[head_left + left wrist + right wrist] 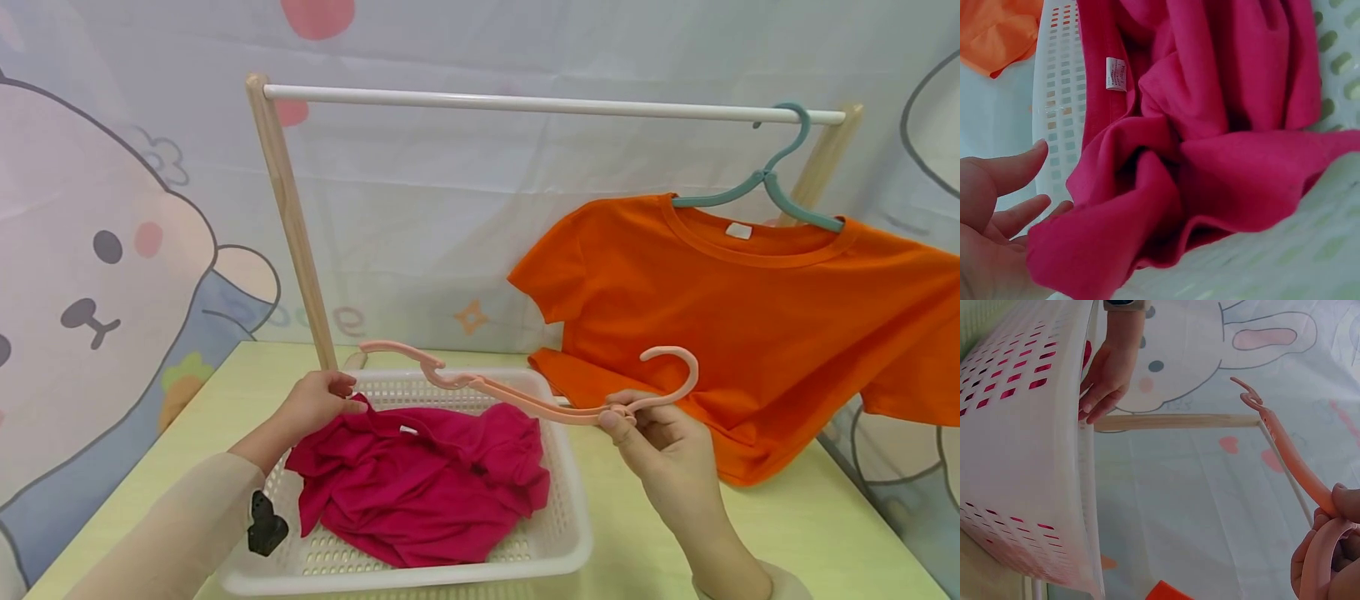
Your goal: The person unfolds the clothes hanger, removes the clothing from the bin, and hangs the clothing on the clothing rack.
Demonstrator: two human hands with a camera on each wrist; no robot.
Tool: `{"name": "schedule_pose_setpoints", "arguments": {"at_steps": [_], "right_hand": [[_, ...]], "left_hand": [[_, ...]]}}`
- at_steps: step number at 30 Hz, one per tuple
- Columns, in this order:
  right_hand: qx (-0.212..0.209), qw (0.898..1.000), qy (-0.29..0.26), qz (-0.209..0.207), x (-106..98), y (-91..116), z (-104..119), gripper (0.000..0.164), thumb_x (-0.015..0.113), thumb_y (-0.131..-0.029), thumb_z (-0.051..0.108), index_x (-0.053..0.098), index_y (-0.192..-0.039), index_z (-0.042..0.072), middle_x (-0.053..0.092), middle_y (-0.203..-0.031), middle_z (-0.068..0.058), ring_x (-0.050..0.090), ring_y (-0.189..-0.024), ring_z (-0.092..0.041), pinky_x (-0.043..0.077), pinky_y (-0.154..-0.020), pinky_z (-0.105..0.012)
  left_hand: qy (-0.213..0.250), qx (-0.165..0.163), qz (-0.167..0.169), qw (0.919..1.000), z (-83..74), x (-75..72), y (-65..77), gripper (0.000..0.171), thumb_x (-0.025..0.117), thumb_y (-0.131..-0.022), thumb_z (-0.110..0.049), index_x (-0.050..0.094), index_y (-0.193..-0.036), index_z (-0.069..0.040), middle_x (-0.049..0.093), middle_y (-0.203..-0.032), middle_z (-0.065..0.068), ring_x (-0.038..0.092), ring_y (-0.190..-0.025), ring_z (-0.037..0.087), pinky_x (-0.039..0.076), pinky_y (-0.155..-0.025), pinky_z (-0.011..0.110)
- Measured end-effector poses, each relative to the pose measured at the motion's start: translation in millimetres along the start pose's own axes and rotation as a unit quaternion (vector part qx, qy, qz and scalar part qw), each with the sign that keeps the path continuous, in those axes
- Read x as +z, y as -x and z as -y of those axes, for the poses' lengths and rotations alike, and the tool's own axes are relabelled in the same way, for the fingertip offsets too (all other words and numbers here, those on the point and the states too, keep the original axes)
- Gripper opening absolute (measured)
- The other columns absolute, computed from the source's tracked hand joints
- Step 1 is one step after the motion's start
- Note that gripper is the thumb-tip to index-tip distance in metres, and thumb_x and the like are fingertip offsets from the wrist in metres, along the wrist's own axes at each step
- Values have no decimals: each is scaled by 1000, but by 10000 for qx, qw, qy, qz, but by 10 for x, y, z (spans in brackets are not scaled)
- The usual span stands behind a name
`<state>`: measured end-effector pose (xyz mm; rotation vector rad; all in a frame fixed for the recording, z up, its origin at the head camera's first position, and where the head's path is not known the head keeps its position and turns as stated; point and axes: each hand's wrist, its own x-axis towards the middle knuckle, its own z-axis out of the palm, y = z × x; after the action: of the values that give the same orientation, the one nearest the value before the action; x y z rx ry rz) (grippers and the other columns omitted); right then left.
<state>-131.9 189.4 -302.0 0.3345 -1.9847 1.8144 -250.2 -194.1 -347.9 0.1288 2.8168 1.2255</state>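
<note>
Pinched near its hook by the right hand [667,446], the pink hanger [540,406] stretches above the white basket [573,533]. Thumb and fingers apart, the left hand [318,406] lies at the edge of the magenta shirt [435,487] heaped inside. Behind, an orange shirt [750,308] hangs from the rail [525,103] on a green hanger [791,200].

Cartoon-printed cloth [450,233] hangs behind a pale yellow table [232,392].
</note>
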Motion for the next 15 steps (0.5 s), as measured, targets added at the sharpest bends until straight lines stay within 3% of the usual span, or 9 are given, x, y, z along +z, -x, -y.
{"name": "schedule_pose_setpoints", "arguments": {"at_steps": [15], "right_hand": [[74,10000,27,-35,-7,-1,-15,10,69,-85,-4,70,-91,4,68,-89,3,58,-68,-9,51,-62,-16]], "left_hand": [[-540,-87,226,9982,63,36,-10,47,79,-77,-10,61,-112,15,63,-109,28,59,-99,37,53,-82,42]]}}
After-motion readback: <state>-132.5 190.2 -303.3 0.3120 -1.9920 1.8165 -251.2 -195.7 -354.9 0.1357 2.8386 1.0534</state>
